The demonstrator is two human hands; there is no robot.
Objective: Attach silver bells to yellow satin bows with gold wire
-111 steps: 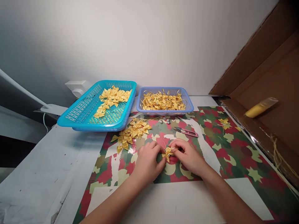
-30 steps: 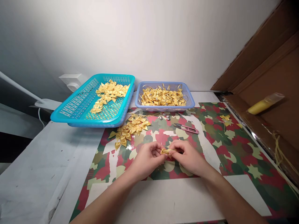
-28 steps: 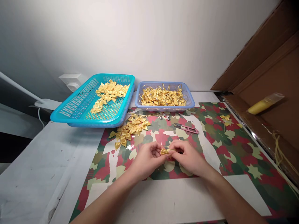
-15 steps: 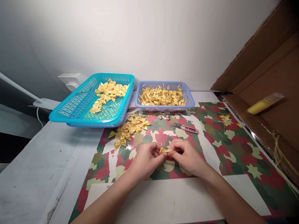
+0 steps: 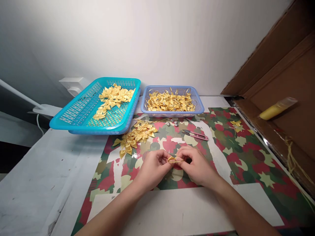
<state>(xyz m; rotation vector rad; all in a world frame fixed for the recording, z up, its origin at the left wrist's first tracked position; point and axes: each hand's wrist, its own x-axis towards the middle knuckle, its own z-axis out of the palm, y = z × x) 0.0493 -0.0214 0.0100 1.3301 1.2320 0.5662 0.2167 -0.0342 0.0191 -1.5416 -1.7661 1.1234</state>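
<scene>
Low over the patterned table cover, my left hand [image 5: 155,166] is closed, pinching a yellow ribbon bow [image 5: 171,159] partly hidden by the fingers. From the other side, my right hand [image 5: 195,164] pinches a thin gold cord [image 5: 176,161] that lies across the bow in a narrow loop. The fingertips of both hands nearly meet around it. Beyond my left hand lies a loose pile of yellow bows [image 5: 137,135]. Pink-handled thread snips [image 5: 197,135] rest beyond my right hand. Several small silver bells [image 5: 175,124] and some gold cords [image 5: 157,121] lie farther back.
A turquoise basket [image 5: 66,123] with yellow bows stands at the back left, stacked on a blue one. A purple-blue basket [image 5: 172,114] of corded bows sits against the wall. At right are a cardboard box [image 5: 278,72], a tube of yellow contents [image 5: 278,109] and a single bow [image 5: 236,123].
The gold cord now shows as a curved loop in front of the bow, where it lay flatter before. Both hands have stayed almost in place; the view has shifted slightly.
</scene>
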